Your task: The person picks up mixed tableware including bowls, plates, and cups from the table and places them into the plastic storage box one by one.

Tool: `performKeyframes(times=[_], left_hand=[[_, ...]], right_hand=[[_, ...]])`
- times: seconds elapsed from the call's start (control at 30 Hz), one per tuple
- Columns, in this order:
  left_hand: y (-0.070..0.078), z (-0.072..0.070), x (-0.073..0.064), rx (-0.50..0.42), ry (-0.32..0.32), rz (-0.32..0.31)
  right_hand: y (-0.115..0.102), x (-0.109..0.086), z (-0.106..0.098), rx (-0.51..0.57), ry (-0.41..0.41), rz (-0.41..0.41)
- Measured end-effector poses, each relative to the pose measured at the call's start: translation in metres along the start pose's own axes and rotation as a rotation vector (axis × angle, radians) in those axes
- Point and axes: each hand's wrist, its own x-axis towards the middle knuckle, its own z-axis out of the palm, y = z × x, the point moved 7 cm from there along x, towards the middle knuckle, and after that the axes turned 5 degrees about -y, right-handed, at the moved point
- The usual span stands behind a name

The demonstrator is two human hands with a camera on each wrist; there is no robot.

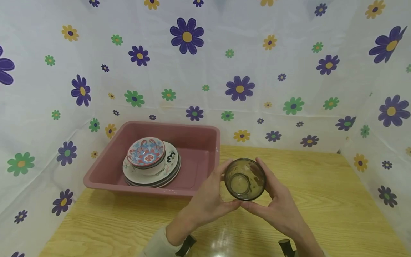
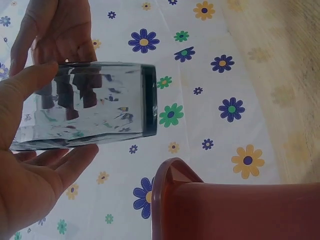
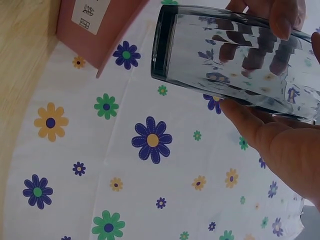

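Note:
A smoky, see-through drinking glass (image 1: 245, 179) is held between both hands, its round mouth facing up toward the head view. My left hand (image 1: 210, 196) grips its left side, while my right hand (image 1: 280, 205) holds the right side, and the two thumbs meet at the near side. Side-on in the left wrist view, the glass (image 2: 117, 107) shows faceted walls and a thick dark base. Fingers of the far hand show through the clear wall of the glass (image 3: 200, 57) in the right wrist view.
A pink plastic basin (image 1: 200, 167) stands left of the hands on the wooden table (image 1: 321, 200). Inside it, stacked plates (image 1: 173, 160) carry bowls, the top bowl (image 1: 146, 152) patterned red and blue. A flowered sheet (image 1: 212, 64) hangs behind and at both sides.

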Motion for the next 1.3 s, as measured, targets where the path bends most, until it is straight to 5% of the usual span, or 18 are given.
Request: performKeyframes(times=[0.37,0.6,1.03,1.3], left_hand=[[0.005,-0.012,0.0,0.007,0.122,0.125],[-0.003,-0.027,-0.001,-0.12,0.224,0.137],[-0.028,-0.059,-0.009,-0.062,0.437,-0.123],[-0.048,-0.069,-0.016,-0.041,0.476,-0.317]], right_hand=[[0.0,0.004,0.003,-0.042,-0.017,-0.015],[0.003,0.006,0.005,-0.043,-0.016,-0.035],[0.016,0.006,0.021,-0.025,-0.09,0.008],[0.022,0.006,0.033,-0.012,-0.128,0.047]])
